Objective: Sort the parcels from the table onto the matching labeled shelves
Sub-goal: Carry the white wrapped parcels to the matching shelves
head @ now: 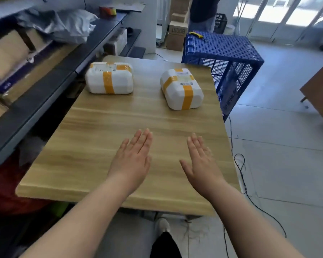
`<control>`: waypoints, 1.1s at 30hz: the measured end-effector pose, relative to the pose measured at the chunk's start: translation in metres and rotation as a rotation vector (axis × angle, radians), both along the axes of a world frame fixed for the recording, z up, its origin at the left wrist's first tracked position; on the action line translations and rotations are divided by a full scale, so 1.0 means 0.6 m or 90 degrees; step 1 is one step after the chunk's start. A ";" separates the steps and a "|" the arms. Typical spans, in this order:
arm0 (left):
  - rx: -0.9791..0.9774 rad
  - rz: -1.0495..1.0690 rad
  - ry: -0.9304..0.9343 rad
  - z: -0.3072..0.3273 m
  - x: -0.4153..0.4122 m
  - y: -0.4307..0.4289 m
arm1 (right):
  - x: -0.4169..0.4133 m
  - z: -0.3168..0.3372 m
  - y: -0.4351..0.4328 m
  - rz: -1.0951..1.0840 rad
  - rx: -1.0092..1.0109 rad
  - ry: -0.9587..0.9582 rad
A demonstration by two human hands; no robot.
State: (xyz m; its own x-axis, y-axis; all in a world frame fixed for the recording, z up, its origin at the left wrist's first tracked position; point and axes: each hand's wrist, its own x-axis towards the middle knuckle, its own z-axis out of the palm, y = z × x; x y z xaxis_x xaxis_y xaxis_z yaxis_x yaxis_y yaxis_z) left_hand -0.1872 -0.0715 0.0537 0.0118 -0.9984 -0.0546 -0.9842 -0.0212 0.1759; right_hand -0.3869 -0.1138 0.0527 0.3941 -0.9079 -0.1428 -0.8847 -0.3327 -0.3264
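1. Hands: the left hand (132,157) and right hand (201,161) are held flat, fingers straight, side by side but apart, nothing gripped. They are over the near part of the surface (101,127); contact with it cannot be told.
2. Parcels: the left parcel (109,78) and right parcel (182,89), white wrap with orange tape, are lying at the far end, well apart from both hands. Neither is sorted yet.
3. Risk: the right parcel is set close to the right edge. It could be pushed off by a careless reach, toward the blue crate (222,47) or the floor.
4. Risk: the wrap looks smooth and rounded, so a one-handed grip could be lost; two hands are probably needed.
5. Risk: the parcel labels are blurred here, and no shelf labels can be read. A parcel could be put on the wrong shelf if they are not checked.
6. Risk: the shelves (45,86) on the left are already crowded with boxes and grey bags (63,25), so a parcel may be left overhanging.
7. Risk: a cable (239,164) is looped on the floor at the right, and could be tripped over.
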 end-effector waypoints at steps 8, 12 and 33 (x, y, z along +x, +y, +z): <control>0.015 0.005 0.032 -0.023 -0.024 -0.275 | -0.023 -0.030 -0.294 -0.002 0.011 0.017; 0.033 -0.010 0.024 -0.039 -0.046 -0.403 | -0.029 -0.047 -0.430 -0.026 0.017 0.020; 0.156 0.244 0.356 -0.187 -0.043 -0.706 | -0.005 -0.183 -0.727 -0.214 0.165 -0.238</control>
State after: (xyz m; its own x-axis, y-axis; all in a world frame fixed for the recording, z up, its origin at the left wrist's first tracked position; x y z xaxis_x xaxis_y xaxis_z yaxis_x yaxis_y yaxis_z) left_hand -0.2127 -0.4953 -0.0588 0.2635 -0.8882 -0.3763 -0.6639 -0.4500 0.5973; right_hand -0.3898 -0.5499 -0.0568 0.1551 -0.9463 -0.2835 -0.7363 0.0806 -0.6718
